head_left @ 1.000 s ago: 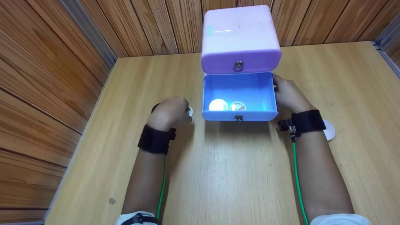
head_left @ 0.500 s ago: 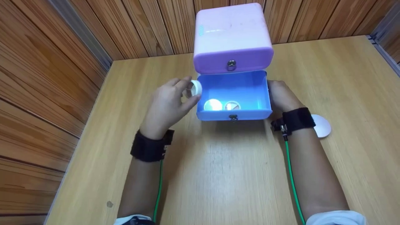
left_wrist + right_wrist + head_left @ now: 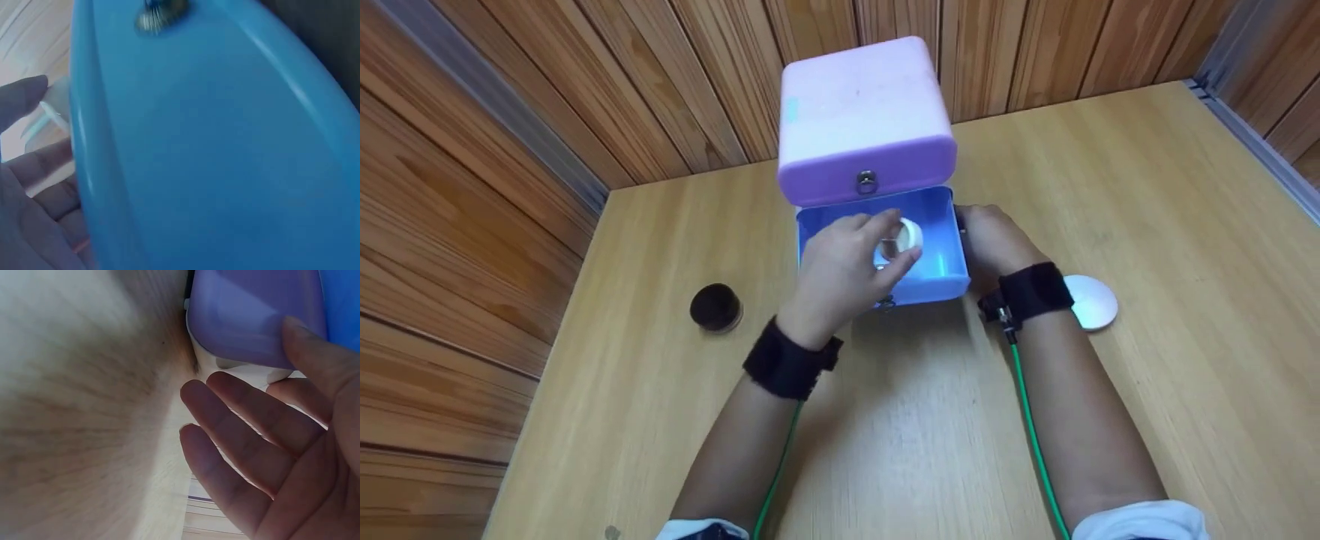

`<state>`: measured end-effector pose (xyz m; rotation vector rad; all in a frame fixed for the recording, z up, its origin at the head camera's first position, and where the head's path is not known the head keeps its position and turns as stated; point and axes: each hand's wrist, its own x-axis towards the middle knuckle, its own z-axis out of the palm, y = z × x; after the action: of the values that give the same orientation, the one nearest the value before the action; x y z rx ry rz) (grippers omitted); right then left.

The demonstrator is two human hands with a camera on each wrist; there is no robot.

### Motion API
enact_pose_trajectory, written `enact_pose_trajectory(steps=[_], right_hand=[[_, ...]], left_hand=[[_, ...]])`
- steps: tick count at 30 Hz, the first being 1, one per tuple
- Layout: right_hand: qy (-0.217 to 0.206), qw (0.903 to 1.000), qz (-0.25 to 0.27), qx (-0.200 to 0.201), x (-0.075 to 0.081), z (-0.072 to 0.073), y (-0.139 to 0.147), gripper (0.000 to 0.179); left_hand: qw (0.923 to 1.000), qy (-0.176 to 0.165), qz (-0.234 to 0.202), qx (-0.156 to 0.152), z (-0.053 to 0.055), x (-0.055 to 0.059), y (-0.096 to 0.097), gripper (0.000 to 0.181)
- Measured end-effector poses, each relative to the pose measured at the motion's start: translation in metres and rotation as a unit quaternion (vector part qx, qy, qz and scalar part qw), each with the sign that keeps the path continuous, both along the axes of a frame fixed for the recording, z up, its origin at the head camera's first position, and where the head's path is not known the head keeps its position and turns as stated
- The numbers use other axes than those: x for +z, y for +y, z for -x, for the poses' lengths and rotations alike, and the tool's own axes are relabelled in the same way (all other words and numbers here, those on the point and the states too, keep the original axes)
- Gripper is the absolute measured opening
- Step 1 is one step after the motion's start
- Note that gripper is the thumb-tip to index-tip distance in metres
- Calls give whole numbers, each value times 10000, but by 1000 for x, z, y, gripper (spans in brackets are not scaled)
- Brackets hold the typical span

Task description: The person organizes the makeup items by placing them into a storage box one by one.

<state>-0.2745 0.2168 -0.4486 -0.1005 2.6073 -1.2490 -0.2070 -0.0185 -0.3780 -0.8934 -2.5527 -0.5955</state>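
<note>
My left hand (image 3: 840,270) is above the pulled-out blue drawer (image 3: 937,289). Between thumb and fingers it pinches a small clear jar with a white lid (image 3: 911,236), tilted on its side. The drawer front (image 3: 214,135) fills most of the left wrist view, a metal ring pull (image 3: 163,16) at its top. Beside the drawer's right wall is my right hand (image 3: 997,238), its fingertips partly hidden in the head view. In the right wrist view its fingers are loosely extended, with the thumb by the purple upper drawer (image 3: 253,315). My left hand covers most of the drawer's inside.
The pink-topped drawer box (image 3: 862,97) stands near the wood-panelled back wall (image 3: 810,37). A dark-lidded round jar (image 3: 715,307) is on the table at the left. A white round disc (image 3: 1093,302) lies beside my right wrist. Green cables (image 3: 1035,442) run along both forearms.
My left hand has lifted the white-lidded jar and carried it right, over the drawer. The dark-lidded jar has come into sight at the left. My right hand stays beside the drawer.
</note>
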Motion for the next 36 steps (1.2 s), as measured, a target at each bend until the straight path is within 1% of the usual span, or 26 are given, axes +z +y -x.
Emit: enact_pose_trajectory(steps=[1, 2, 3, 5, 7, 9, 11, 13, 14, 16, 18, 19, 21, 23, 25, 27, 31, 34, 36], right_hand=[[73, 9999, -110, 84, -1, 1, -3, 33], [28, 9999, -65, 72, -1, 2, -7, 35], [179, 9996, -175, 162, -1, 3, -9, 34], [238, 9994, -180, 190, -2, 5, -14, 36], [480, 9976, -365, 342, -1, 8, -16, 34], [805, 9934, -627, 529, -1, 10, -18, 31], [925, 9905, -803, 626, -1, 11, -18, 31], [783, 9919, -804, 601, -2, 11, -18, 34], [639, 9937, -749, 541, -2, 11, -17, 35], [390, 9964, -623, 434, -2, 10, -16, 38], [321, 9967, -617, 410, -2, 10, -16, 40], [337, 9964, -650, 429, -2, 10, -15, 41], [503, 9942, -796, 523, -2, 12, -15, 41], [575, 9927, -897, 567, -2, 13, -15, 41], [609, 9921, -926, 584, -4, 14, -14, 40], [650, 9917, -942, 584, -5, 14, -13, 39], [878, 9897, -957, 607, -5, 16, -10, 35], [876, 9910, -857, 540, -6, 16, -8, 33], [799, 9925, -778, 498, -6, 16, -7, 33]], left_hand=[[9998, -125, 129, 15, 1, 1, 4, 46], [9994, -247, 257, 36, 3, 1, 7, 45], [9986, -374, 377, 81, 5, 1, 10, 42], [9963, -634, 557, 169, 10, 0, 15, 37], [9939, -843, 663, 248, 14, -1, 19, 32], [9918, -1002, 717, 332, 17, -3, 23, 26], [9889, -1222, 756, 376, 19, -4, 26, 22], [9843, -1535, 786, 379, 22, -3, 29, 20], [9809, -1723, 814, 392, 23, -3, 30, 20], [9713, -2169, 881, 412, 25, -1, 32, 23], [9598, -2598, 971, 435, 27, 0, 33, 29], [9544, -2763, 1037, 457, 28, 1, 33, 33], [9442, -3038, 1167, 502, 29, 3, 34, 40], [9368, -3223, 1260, 507, 31, 2, 34, 44], [9343, -3270, 1342, 464, 32, 2, 35, 46], [9346, -3262, 1366, 375, 32, 2, 36, 44], [9438, -2972, 1443, 103, 33, 2, 36, 28], [9506, -2720, 1491, -89, 33, 4, 33, 26], [9547, -2597, 1443, -140, 32, 5, 31, 22]])
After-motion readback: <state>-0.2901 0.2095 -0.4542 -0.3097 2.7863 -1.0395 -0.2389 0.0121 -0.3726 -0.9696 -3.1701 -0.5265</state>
